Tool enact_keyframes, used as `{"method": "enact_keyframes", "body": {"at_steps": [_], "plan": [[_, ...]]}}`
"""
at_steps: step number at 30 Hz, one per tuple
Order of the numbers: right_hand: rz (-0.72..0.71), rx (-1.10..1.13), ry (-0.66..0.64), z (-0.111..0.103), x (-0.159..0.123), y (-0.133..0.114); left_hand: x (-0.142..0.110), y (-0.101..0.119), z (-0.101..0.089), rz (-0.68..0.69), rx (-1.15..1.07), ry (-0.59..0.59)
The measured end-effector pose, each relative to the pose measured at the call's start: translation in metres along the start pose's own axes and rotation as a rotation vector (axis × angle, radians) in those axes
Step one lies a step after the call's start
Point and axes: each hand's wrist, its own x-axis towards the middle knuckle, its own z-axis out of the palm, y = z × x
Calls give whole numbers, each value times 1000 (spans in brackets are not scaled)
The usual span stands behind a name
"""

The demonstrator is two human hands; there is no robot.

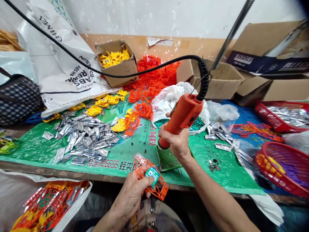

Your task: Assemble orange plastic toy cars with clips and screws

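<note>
Near the table's front edge, my left hand is closed on an orange openwork plastic frame. My thumb presses a teal plastic piece against it, and a shiny metal plate shows at its far end. My right hand is wrapped round an orange electric screwdriver, whose black cable runs up and off to the left. The screwdriver is tilted, its lower end over a small green mesh basket. Its bit and what lies in the basket cannot be made out clearly.
Left of centre lies a heap of metal plates, with yellow plastic parts behind. Orange frames pile up near the wall. Cardboard boxes and red baskets stand right. A white sack holds assembled pieces below.
</note>
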Motion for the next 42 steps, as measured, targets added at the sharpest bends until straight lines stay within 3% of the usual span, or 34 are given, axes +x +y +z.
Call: {"method": "enact_keyframes", "body": {"at_steps": [17, 27, 36, 42], "plan": [[-63, -18, 10, 2, -3, -2, 2, 0, 3, 25, -33, -3], [-66, 107, -9, -13, 5, -15, 7, -5, 3, 23, -83, 14], [-33, 343, -191, -17, -42, -68, 8, -12, 6, 113, -39, 23], [-31, 322, -220, -11, -59, -68, 9, -14, 4, 113, -34, -6]]}}
